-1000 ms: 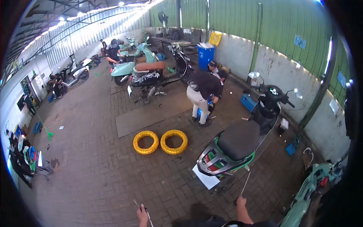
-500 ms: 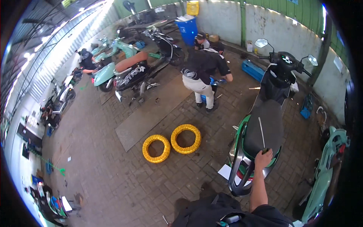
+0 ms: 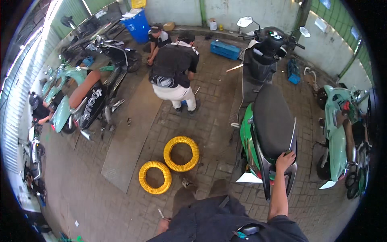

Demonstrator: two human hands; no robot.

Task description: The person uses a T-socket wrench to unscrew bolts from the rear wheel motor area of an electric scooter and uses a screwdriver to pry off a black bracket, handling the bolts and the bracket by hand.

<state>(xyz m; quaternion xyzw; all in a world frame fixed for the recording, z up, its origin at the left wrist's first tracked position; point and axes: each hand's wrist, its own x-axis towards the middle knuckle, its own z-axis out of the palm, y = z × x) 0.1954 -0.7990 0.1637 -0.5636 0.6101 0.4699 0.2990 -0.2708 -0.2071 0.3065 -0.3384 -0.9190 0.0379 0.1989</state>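
My right hand (image 3: 285,161) rests at the rear of a green and black scooter (image 3: 248,147), closed around the handle of a long screwdriver (image 3: 293,133). Its thin metal shaft points away from me along the right side of the dark seat (image 3: 272,117). Low in the picture, beside my left leg, my left hand (image 3: 163,226) is closed on a slim metal tool (image 3: 161,213). Only the tool's short bright end shows, so its kind is unclear. Ahead of my feet, two yellow-wrapped tires (image 3: 155,177) (image 3: 181,153) lie flat on the paving, almost touching.
A person in white trousers (image 3: 173,76) bends over ahead, and another person (image 3: 159,40) crouches beyond. Several scooters stand at the left; a mint scooter (image 3: 335,141) is at the right. Blue crates (image 3: 224,50) and a blue bin (image 3: 136,26) are by the wall.
The view has swung right and downward. My right hand stays at the scooter's rear with the screwdriver. My left hand has come into view, and the person ahead has straightened slightly.
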